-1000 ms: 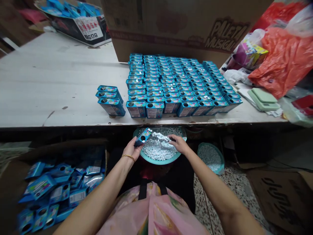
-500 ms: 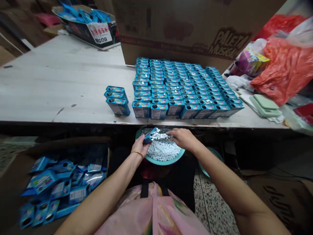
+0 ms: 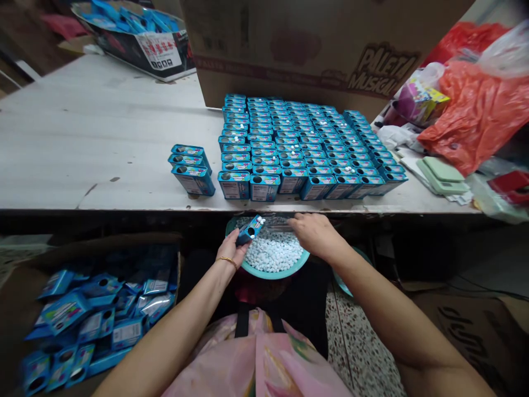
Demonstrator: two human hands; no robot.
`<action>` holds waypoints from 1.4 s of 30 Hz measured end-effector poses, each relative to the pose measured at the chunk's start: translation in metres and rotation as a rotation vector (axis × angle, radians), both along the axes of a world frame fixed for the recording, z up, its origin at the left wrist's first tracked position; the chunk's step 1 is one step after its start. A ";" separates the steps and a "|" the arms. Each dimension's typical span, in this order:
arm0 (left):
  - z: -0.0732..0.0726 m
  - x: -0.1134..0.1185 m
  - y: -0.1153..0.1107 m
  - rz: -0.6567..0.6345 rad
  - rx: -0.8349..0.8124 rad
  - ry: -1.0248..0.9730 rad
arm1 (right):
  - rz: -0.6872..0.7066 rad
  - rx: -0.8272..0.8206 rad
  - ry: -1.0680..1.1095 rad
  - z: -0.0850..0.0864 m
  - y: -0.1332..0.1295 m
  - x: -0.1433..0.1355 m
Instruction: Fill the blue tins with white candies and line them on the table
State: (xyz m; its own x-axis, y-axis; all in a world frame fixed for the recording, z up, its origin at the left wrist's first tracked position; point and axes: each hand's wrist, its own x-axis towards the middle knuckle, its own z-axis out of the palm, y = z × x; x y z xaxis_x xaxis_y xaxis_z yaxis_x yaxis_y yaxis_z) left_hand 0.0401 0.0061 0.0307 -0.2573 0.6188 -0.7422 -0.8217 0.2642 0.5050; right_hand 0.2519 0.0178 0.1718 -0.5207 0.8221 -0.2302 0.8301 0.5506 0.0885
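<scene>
In my left hand (image 3: pixel 232 248) is a small blue candy box (image 3: pixel 250 230), tilted over the bowl, its round opening showing and a few white candies on its top. My right hand (image 3: pixel 314 234) is closed on a scoop (image 3: pixel 280 225), a thin see-through or metallic piece whose full shape I cannot make out. Both hands are above a turquoise bowl (image 3: pixel 270 275) of small white candies (image 3: pixel 275 252). Just beyond, on the table, stand rows of blue boxes (image 3: pixel 264 187) with their holes upward. Three more boxes (image 3: pixel 192 179) stand apart to their left.
A carton (image 3: pixel 182 275) of blue boxes lies low at left, and another open carton (image 3: pixel 159 58) sits at the table's back left. A large cardboard box (image 3: pixel 289 55) rises behind the rows. Red plastic bags (image 3: pixel 479 110) and a pale green scale (image 3: pixel 444 175) are at right.
The scoop, heaped with candies and at the box's opening before, has drawn back slightly and looks nearly emptied. The blue box has turned more upright. The camera view has shifted slightly.
</scene>
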 end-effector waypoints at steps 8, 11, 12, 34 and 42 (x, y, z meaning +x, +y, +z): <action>-0.003 -0.014 -0.003 0.001 0.002 -0.062 | -0.302 -0.212 0.223 -0.144 -0.011 0.003; -0.004 -0.019 -0.004 0.002 0.009 -0.086 | -0.317 -0.217 0.311 -0.168 -0.010 -0.016; -0.005 -0.021 -0.005 -0.002 0.019 -0.095 | -0.327 -0.225 0.335 -0.171 -0.009 -0.016; 0.004 0.007 -0.006 0.016 0.010 0.003 | -0.034 -0.145 0.158 -0.012 0.003 -0.009; 0.002 0.008 -0.006 0.008 0.027 0.011 | 0.020 -0.102 0.007 0.014 0.003 -0.028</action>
